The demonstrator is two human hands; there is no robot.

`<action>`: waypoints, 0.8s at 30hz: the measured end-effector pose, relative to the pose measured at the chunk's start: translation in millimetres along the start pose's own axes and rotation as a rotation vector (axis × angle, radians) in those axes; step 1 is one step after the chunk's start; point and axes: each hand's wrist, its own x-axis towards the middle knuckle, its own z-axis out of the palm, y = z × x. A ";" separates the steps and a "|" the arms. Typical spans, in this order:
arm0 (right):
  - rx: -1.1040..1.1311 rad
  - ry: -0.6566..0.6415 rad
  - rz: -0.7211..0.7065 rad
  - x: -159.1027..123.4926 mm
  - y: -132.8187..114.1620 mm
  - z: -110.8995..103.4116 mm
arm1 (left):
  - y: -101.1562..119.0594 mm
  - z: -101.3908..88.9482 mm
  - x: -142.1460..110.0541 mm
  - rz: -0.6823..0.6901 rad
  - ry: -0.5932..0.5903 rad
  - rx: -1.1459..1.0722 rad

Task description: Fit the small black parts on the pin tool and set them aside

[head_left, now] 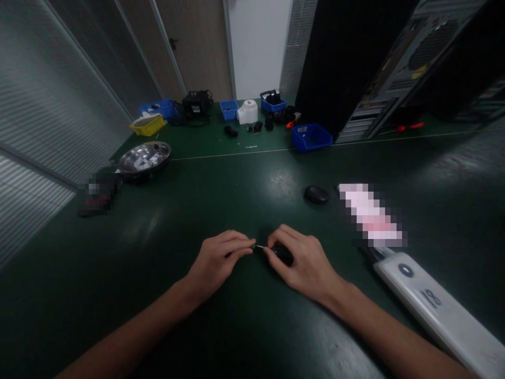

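Close together over the green tabletop (205, 189), my two hands meet near the middle of the head view. My left hand (221, 255) is closed in a pinch on a small greenish piece (253, 247), mostly hidden by the fingertips. Between the hands shows a thin bright metal shaft (260, 246), running from that piece toward my right fingertips. My right hand (305, 258) is curled shut around the shaft and a dark, handle-like part (283, 255) under its palm. Dim light hides the exact kind of both things.
Right of my hands lie a black mouse (316, 195), a blurred-out phone-like object (371, 216) and a long white device (437, 300). Far left stands a metal bowl (145, 158) with white bits inside. Blue bins (311, 138), a yellow bin (148, 125) and black parts line the back.
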 end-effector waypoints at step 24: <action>0.038 -0.053 -0.069 0.5 -1.7 2.4 | 3.0 4.1 0.0 0.138 -0.057 0.033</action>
